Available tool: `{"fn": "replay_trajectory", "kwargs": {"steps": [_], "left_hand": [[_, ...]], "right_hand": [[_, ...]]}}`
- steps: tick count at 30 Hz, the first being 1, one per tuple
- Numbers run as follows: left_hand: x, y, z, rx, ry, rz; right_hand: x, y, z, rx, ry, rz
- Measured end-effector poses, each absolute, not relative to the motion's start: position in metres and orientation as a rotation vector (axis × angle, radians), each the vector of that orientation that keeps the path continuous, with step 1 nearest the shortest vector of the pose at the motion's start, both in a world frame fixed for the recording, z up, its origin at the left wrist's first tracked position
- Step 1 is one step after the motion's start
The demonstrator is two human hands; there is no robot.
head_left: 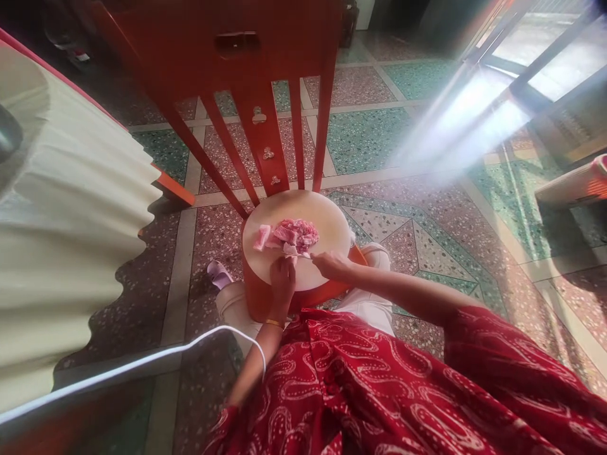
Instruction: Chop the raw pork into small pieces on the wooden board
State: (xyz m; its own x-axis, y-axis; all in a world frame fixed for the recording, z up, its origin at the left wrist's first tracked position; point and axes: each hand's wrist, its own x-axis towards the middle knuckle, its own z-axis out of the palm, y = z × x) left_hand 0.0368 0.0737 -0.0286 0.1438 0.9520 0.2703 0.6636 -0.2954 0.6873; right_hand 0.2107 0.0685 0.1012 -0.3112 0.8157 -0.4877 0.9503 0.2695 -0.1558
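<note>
- While the round cutting board (310, 203) rests on the red chair (265, 145), a pale meat slab (262, 237) lies at the board's nine o'clock.
- Left hand (283, 278), at seven o'clock: grip pinched on a small meat piece (293, 260).
- Raw meat pile (298, 232) near the board's centre.
- Knife (302, 255) just on the pile's six o'clock side, blade pointing toward nine.
- Right hand (331, 265), at four o'clock: grip clenched around the knife's handle.
</note>
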Motion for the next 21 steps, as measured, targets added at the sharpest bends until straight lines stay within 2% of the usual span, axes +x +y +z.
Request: {"fn": "replay_trajectory", "kwargs": {"steps": [7,14,21], "left_hand": [[0.036,0.073,-0.041,1.994,1.556,0.957],[0.036,0.072,-0.042,2.036,1.629,0.941],[0.036,0.069,-0.032,1.990,1.577,0.967]], "right_hand": [[0.201,0.077,0.095,1.573,2.140,-0.620],[0.157,0.113,0.068,1.475,2.390,-0.587],[0.216,0.081,0.078,1.570,2.181,-0.629]]}}
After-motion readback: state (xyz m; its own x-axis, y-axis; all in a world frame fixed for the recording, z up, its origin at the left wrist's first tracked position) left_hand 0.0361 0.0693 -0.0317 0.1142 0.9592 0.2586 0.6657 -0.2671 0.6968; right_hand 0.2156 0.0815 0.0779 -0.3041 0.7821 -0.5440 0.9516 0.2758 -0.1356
